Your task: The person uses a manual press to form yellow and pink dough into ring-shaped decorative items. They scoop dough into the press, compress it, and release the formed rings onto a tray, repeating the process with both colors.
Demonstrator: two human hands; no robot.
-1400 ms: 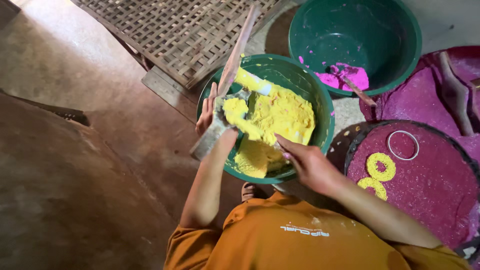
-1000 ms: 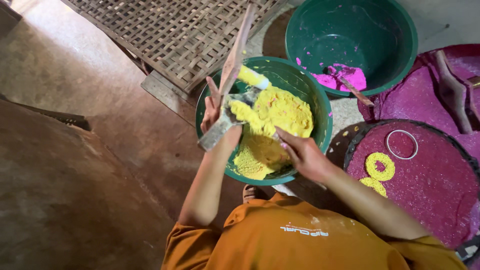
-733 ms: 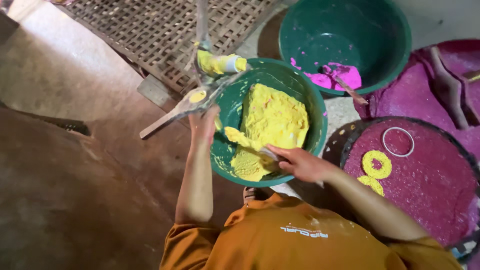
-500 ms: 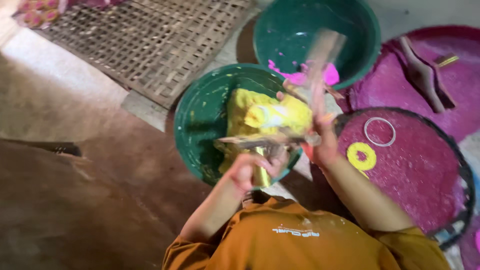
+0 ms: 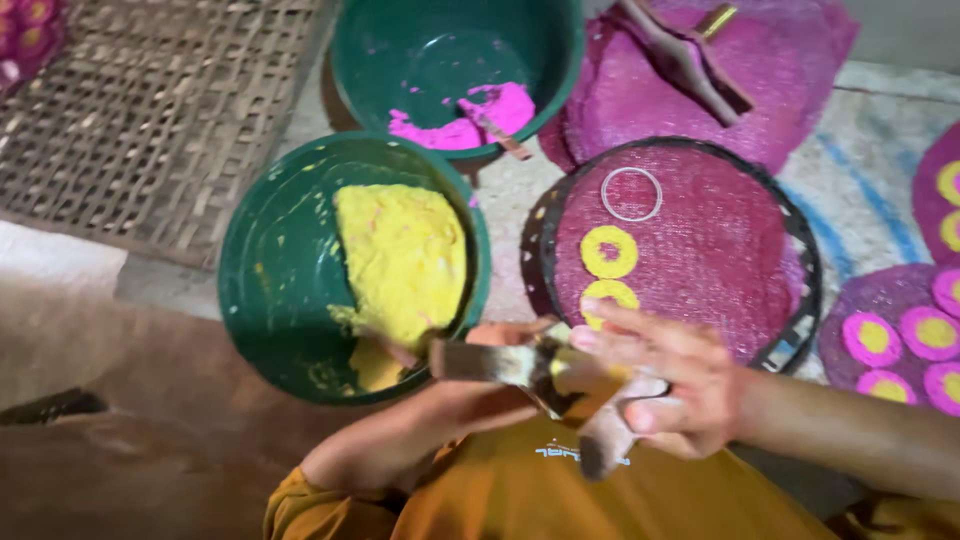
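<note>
Centrally, at the lower edge of the head view, 2 bare hands meet over the person's orange shirt [image 5: 560, 500], both on 1 flat metal scraper [image 5: 500, 362] smeared with yellow paste. The left hand [image 5: 455, 415] is clenched around the tool from below, near its handle end; the right hand [image 5: 665, 385] lies over the other end with fingers spread, apparently wiping or pinching the blade, though motion blur leaves the exact contact unclear. The scraper's long axis runs roughly left to right across the frame, tilting down toward the right, where a second blurred flat piece [image 5: 600, 450] hangs below the right hand; whether it is part of the same tool cannot be told. The yellow paste [image 5: 400, 262] lies up and to the left of the grip, heaped in the right half of the near green basin [image 5: 270, 270], just beyond the scraper's left end, so the left hand is the nearer one. Up and to the right of the grip, close to the right hand's fingertips, sits a round tray lined with magenta cloth [image 5: 700, 240], carrying 2 yellow rings [image 5: 608, 270] and 1 thin wire ring [image 5: 631, 193]. Farther back stands a second green basin with pink paste [image 5: 470, 105]; a woven bamboo mat [image 5: 150, 110] lies at upper left.
</note>
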